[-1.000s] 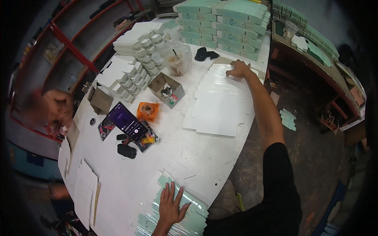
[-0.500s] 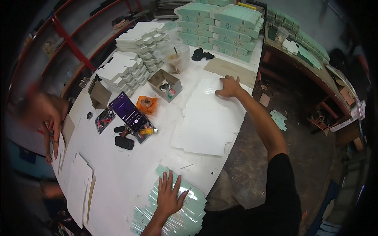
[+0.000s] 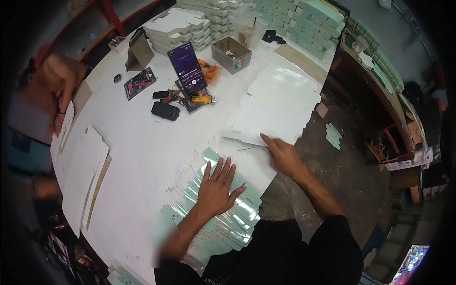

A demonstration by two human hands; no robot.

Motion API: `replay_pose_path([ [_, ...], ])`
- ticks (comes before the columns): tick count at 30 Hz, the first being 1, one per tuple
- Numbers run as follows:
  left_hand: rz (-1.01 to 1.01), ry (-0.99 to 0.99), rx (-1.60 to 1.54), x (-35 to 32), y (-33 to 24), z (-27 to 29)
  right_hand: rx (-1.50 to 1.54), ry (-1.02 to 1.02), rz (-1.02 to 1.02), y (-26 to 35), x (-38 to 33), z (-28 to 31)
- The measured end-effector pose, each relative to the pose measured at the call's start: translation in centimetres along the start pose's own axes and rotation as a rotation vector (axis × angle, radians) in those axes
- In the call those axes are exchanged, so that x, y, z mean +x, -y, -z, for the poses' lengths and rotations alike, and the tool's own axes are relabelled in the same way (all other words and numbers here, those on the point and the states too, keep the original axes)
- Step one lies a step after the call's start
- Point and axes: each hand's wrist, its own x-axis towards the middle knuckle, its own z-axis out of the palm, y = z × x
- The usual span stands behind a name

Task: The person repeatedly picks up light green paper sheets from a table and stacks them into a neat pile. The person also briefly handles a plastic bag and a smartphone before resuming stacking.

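My left hand (image 3: pixel 218 187) lies flat with spread fingers on a fanned pile of shiny pale-green printed box blanks (image 3: pixel 242 209) near the table's front edge. Beyond it, to the right, rests a stack of flat white card blanks (image 3: pixel 278 104), plain side up. At the stack's near edge is my right hand (image 3: pixel 285 159), its index finger stretched out and touching the card, the thumb apart from it. The other fingers of that hand are partly hidden. Between the two hands shows a strip of white tabletop.
A phone (image 3: pixel 186 69) leans mid-table beside a yellow lighter (image 3: pixel 202 99), a black pouch (image 3: pixel 165 111) and a metal box (image 3: pixel 231 56). Folded white boxes (image 3: pixel 175 23) and green boxes (image 3: pixel 304 28) are stacked at the back. At far left, a person (image 3: pixel 61 78) works over card.
My right hand has come from the far part of the white stack to its near edge. My left hand stays flat on the green blanks. The view has shifted.
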Motion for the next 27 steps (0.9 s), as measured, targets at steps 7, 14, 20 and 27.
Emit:
replay_pose_path([
  [7, 0.009, -0.047, -0.016, -3.4, 1.5, 0.2, -0.230, -0.196, 0.222, 5.9, -0.2, -1.4],
  [14, 0.046, 0.024, 0.280, -2.2, -1.1, 2.8, 0.571, 0.112, -0.228, 10.2, 0.2, -1.2],
  [20, -0.180, 0.030, -0.017, -2.0, 0.5, 2.1, 0.827, 0.387, -0.157, 8.1, 1.2, -4.9],
  [27, -0.163, 0.178, 0.116, -2.8, 0.6, 1.4, 0.188, 0.577, -0.290, 10.5, 1.3, -2.3],
])
